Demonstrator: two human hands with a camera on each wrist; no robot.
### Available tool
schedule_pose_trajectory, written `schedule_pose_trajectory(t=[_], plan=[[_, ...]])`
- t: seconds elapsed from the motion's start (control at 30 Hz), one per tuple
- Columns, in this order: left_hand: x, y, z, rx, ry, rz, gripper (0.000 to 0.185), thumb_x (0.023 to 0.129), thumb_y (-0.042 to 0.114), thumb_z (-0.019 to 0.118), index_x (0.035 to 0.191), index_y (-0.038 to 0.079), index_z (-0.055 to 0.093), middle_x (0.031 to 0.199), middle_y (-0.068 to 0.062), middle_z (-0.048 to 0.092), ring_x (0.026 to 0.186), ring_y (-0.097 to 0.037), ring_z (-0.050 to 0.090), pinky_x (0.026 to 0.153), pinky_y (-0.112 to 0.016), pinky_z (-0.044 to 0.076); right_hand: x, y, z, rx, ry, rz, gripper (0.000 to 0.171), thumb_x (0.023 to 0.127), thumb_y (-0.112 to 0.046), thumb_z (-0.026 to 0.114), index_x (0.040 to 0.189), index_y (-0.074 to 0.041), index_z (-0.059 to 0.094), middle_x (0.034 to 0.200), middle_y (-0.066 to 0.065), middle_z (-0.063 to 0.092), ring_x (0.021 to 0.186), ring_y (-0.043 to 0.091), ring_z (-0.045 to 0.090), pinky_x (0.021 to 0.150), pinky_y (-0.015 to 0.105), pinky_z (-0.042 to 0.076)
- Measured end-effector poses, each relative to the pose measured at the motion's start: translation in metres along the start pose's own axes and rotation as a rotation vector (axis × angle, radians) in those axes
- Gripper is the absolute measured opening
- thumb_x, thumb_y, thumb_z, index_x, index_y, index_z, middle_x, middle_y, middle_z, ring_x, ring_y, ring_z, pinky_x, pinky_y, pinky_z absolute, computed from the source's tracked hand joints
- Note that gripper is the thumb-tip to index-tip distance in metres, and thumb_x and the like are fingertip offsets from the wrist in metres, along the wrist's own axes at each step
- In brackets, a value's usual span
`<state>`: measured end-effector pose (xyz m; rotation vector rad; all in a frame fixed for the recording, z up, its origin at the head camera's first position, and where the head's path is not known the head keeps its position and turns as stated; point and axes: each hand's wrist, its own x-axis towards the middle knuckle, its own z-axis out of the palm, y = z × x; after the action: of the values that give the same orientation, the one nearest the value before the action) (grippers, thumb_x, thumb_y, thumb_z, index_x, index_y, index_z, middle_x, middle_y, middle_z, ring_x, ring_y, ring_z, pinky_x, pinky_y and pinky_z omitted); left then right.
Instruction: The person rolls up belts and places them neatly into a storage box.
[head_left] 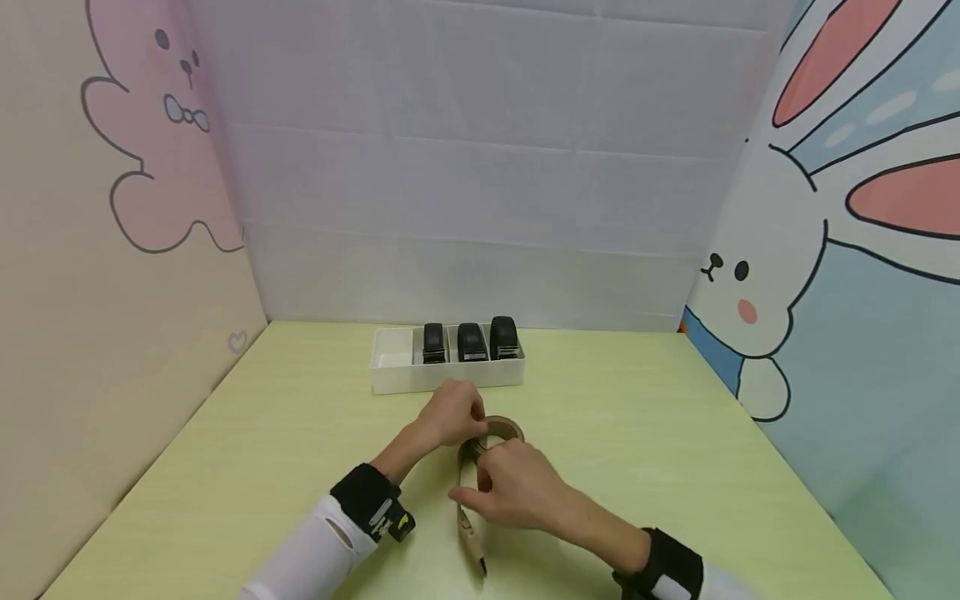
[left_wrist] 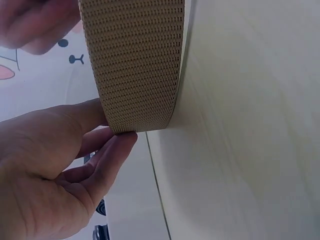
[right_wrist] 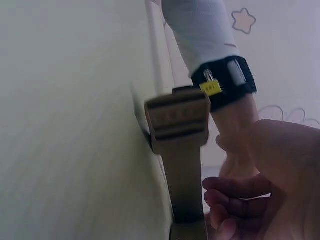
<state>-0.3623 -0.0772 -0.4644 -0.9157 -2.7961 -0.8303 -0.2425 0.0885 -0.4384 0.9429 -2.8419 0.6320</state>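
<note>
At the lower centre of the frame a tan woven webbing belt (head_left: 501, 431) is being coiled on the pale green table (head_left: 645, 450), its roll pinched by the left hand (head_left: 452, 414) and apparently gripped by the right hand (head_left: 517, 487), so tight, even winding toward the buckle is called for next

On the pale green table (head_left: 675, 433), a white tray (head_left: 390, 371) sits near the far edge, against the back wall, holding three black rolled belts (head_left: 470, 342) side by side in its right part. Just in front of the tray, toward the middle of the table, the left hand (head_left: 452, 414) and the right hand (head_left: 513, 487) meet on a tan webbing belt (head_left: 504, 429). Its coiled part lies between the fingers of both hands, and its loose end trails toward the near edge, ending in a buckle (head_left: 474, 546). Both wrists wear black bands over white sleeves.
</note>
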Motion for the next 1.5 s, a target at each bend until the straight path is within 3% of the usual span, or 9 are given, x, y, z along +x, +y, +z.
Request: schedule_pose_trajectory(t=[0.13,0.27,0.53,0.8,0.87,1.07,1.2,1.33,1.5], plan=[[-0.002,0.0,0.0,-0.015,0.009,-0.001,0.02,0.09,0.004,0.083,0.071,0.011,0.083,0.062,0.003,0.07,0.054,-0.009,0.052,0.051,-0.021,0.04,0.0,-0.015,0.014,-0.053,-0.011,0.033,0.061,0.101,-0.046,0.081,0.053,-0.022,0.053,0.049,-0.02,0.03,0.048,-0.002,0.031,0.046,0.018,0.024],[-0.004,0.0,-0.001,-0.011,0.012,0.005,0.023,0.091,0.005,0.084,0.069,0.012,0.082,0.06,0.005,0.068,0.054,-0.008,0.051,0.052,-0.021,0.04,0.003,-0.017,0.02,-0.105,-0.014,0.019,0.06,0.098,-0.027,0.084,0.053,-0.023,0.044,0.05,-0.018,0.022,0.051,0.0,0.021,0.049,0.018,0.017],[-0.009,-0.001,-0.005,0.014,-0.013,0.089,0.028,0.096,0.006,0.082,0.069,0.013,0.082,0.06,0.007,0.064,0.054,-0.006,0.048,0.053,-0.02,0.038,-0.005,-0.006,0.003,-0.106,-0.076,-0.052,0.049,0.095,0.0,0.076,0.062,-0.02,0.046,0.06,-0.014,0.028,0.058,0.002,0.021,0.053,0.019,0.02],[-0.01,-0.006,-0.009,0.049,-0.068,0.216,0.02,0.099,0.004,0.084,0.081,0.012,0.088,0.073,0.004,0.076,0.062,-0.001,0.05,0.058,-0.016,0.041,-0.01,0.026,-0.007,-0.55,0.007,-0.315,0.016,0.096,-0.004,0.084,0.087,-0.013,0.075,0.085,-0.001,0.068,0.077,0.011,0.063,0.067,0.023,0.053],[-0.01,-0.007,-0.01,0.047,-0.086,0.229,0.019,0.1,0.002,0.083,0.084,0.012,0.089,0.074,0.004,0.077,0.063,-0.001,0.049,0.059,-0.016,0.04,-0.009,0.033,-0.008,-0.595,0.029,-0.38,0.014,0.096,-0.004,0.086,0.09,-0.013,0.076,0.088,0.0,0.069,0.079,0.012,0.064,0.07,0.022,0.054],[-0.008,-0.01,-0.012,0.014,-0.115,0.272,0.015,0.099,0.0,0.083,0.091,0.01,0.09,0.078,0.003,0.076,0.066,0.0,0.05,0.061,-0.016,0.041,-0.002,0.046,-0.011,-0.576,0.108,-0.521,0.021,0.096,-0.01,0.089,0.088,-0.014,0.07,0.086,-0.003,0.065,0.08,0.009,0.056,0.069,0.015,0.044],[-0.007,-0.011,-0.013,0.0,-0.13,0.305,0.012,0.099,0.002,0.084,0.098,0.011,0.092,0.085,0.002,0.081,0.071,0.0,0.054,0.063,-0.017,0.046,0.002,0.05,-0.012,-0.54,0.121,-0.569,0.017,0.097,-0.015,0.091,0.094,-0.014,0.074,0.094,-0.003,0.069,0.087,0.01,0.061,0.079,0.017,0.05],[-0.006,-0.012,-0.014,0.0,-0.138,0.306,0.011,0.1,0.005,0.084,0.101,0.013,0.092,0.091,0.001,0.084,0.076,0.001,0.061,0.068,-0.017,0.051,0.006,0.049,-0.013,-0.486,0.057,-0.546,0.008,0.097,-0.014,0.089,0.1,-0.014,0.081,0.098,-0.003,0.076,0.091,0.012,0.068,0.089,0.022,0.057],[-0.005,-0.014,-0.013,-0.025,-0.155,0.304,0.012,0.099,0.005,0.085,0.104,0.013,0.092,0.096,0.0,0.086,0.082,0.001,0.068,0.072,-0.017,0.055,0.01,0.043,-0.014,-0.452,-0.071,-0.496,0.005,0.102,-0.011,0.082,0.101,-0.015,0.084,0.093,-0.006,0.079,0.088,0.012,0.067,0.09,0.025,0.057]])
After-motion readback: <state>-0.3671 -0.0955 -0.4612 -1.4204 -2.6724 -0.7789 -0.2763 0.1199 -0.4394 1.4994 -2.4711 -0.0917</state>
